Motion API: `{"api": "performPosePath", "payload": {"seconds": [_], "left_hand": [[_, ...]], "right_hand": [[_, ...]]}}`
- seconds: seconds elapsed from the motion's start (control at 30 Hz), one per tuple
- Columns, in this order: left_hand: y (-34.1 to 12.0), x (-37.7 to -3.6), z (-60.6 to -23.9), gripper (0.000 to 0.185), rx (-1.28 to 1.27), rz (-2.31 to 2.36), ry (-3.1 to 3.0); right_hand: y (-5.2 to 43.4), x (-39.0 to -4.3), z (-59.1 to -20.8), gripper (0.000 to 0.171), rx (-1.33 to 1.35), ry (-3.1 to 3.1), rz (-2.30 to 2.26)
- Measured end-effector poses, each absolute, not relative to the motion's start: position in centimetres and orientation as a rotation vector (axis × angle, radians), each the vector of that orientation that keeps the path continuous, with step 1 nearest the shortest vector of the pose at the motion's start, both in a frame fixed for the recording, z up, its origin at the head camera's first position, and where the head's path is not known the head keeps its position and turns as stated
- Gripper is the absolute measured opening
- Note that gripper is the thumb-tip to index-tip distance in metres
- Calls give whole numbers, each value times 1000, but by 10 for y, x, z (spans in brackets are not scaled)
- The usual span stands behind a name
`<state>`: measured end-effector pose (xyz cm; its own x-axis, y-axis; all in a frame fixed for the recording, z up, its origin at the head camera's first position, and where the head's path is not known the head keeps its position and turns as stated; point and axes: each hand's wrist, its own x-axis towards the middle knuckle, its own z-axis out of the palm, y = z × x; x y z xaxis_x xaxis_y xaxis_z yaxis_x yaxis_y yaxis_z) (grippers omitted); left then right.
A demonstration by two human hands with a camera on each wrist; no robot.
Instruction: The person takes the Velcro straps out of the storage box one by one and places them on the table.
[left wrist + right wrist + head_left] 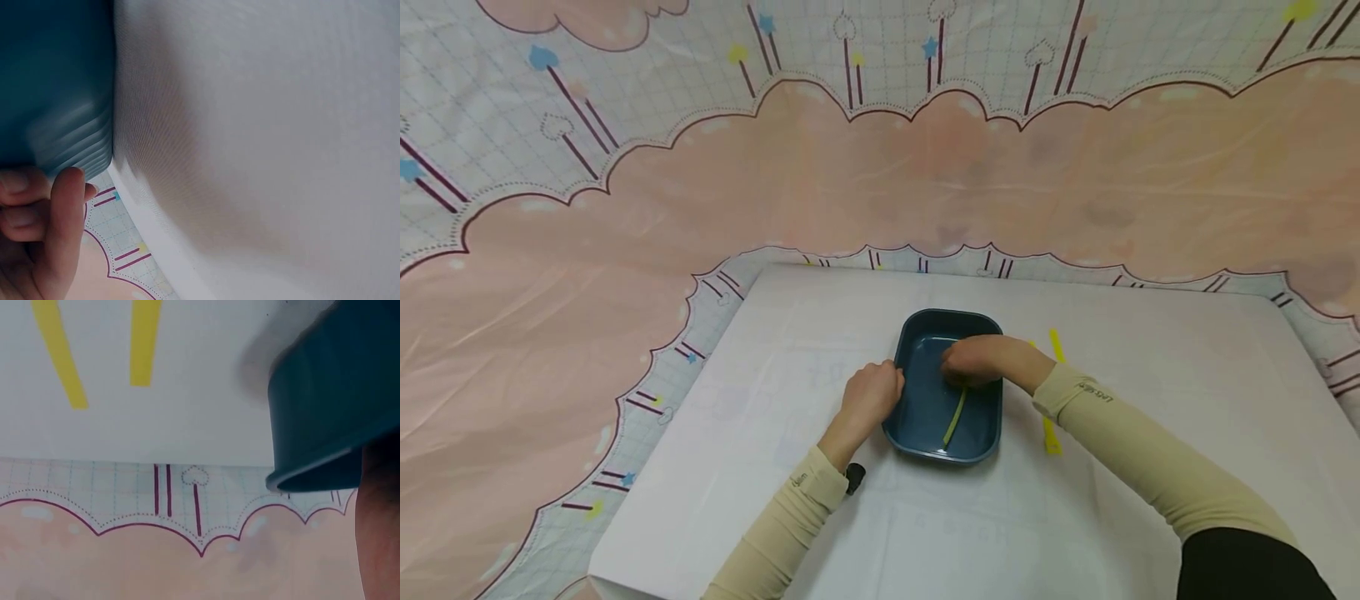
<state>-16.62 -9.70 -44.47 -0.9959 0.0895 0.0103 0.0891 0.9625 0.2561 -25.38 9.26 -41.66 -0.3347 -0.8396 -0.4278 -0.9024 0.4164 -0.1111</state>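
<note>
**Two hands at a blue tray holding a green strip**

My right sleeve point(1120, 433) carries small dark lettering near the cuff, too small to read. My left hand point(871, 393) rests against the left wall of the blue tray point(917, 417), which sits on the white counter point(1150, 350); its fingers point(44, 212) lie curled together against the tray's outer wall. My right hand point(973, 361) reaches into the tray, fingers bunched over the far end of the green strip point(955, 417); whether they pinch it I cannot tell. The strip lies on the tray floor, long axis running from my fingers toward me. Two yellow strips point(62, 350) lie on the counter just right of the tray.
</note>
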Motion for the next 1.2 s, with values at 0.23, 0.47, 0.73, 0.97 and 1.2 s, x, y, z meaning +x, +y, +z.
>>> {"api": "performPosePath", "payload": {"seconds": [0.23,0.47,0.73,0.97,1.2], "left_hand": [[-96,-166,-445,28,140,389,3118],[-96,-165,-444,27,133,388,3111],[-96,-165,-444,28,137,405,3120],[-96,-168,-444,29,133,399,3125],[-96,-169,-444,29,132,402,3112]], "right_hand": [[95,-252,-401,13,-1510,2282,177],[99,-248,-384,12,-1501,2338,143],[112,-245,-352,8,-1528,2404,111],[127,-242,-328,15,-1451,2481,123],[145,-239,-314,14,-1370,2504,142]]}}
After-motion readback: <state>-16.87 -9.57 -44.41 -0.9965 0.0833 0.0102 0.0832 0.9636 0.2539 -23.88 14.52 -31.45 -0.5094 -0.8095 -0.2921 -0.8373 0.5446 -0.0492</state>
